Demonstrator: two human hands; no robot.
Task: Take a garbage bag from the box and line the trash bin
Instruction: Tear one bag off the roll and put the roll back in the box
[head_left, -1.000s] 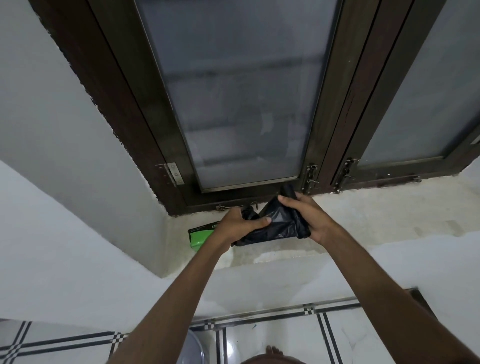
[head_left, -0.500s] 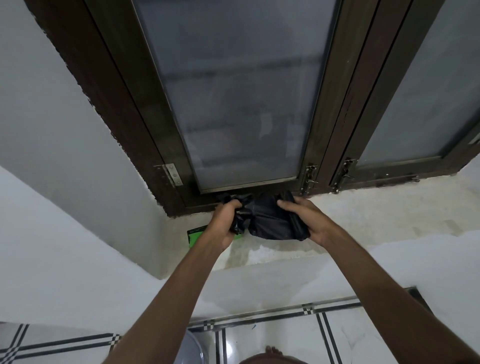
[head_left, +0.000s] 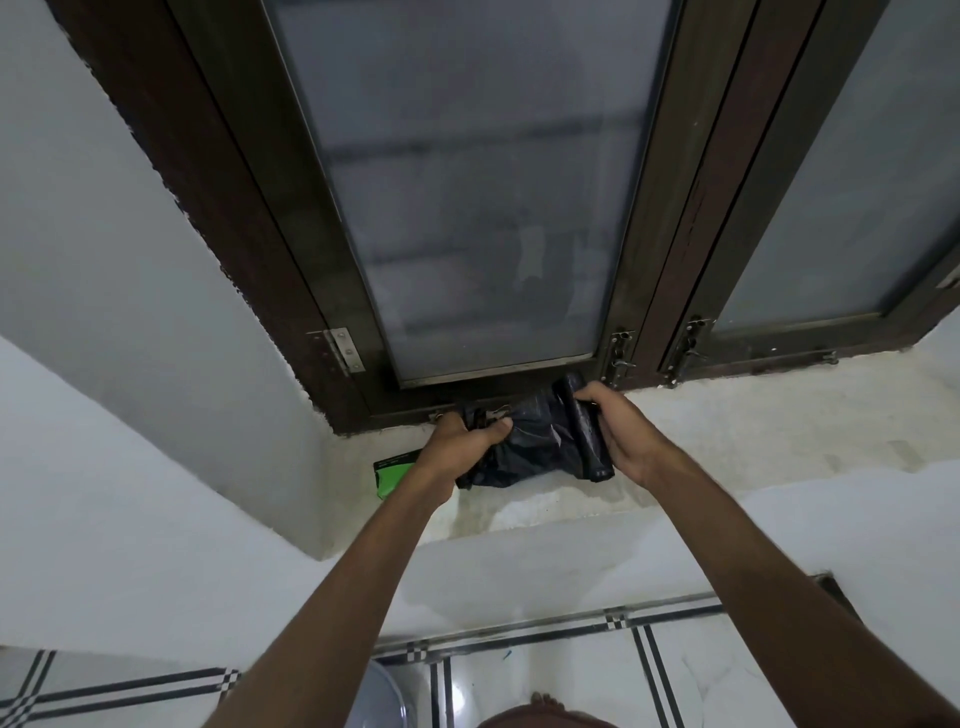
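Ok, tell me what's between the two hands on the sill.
In the head view, the black garbage bag spans the gap, bunched in the left hand and still rolled by the right hand.

Your two hands at the window sill

Your left hand (head_left: 457, 444) and right hand (head_left: 621, 434) hold the garbage bag (head_left: 540, 444) between them, above the sill (head_left: 753, 431). The box (head_left: 392, 470) lies on the sill, left of your left hand, before the window (head_left: 467, 208).
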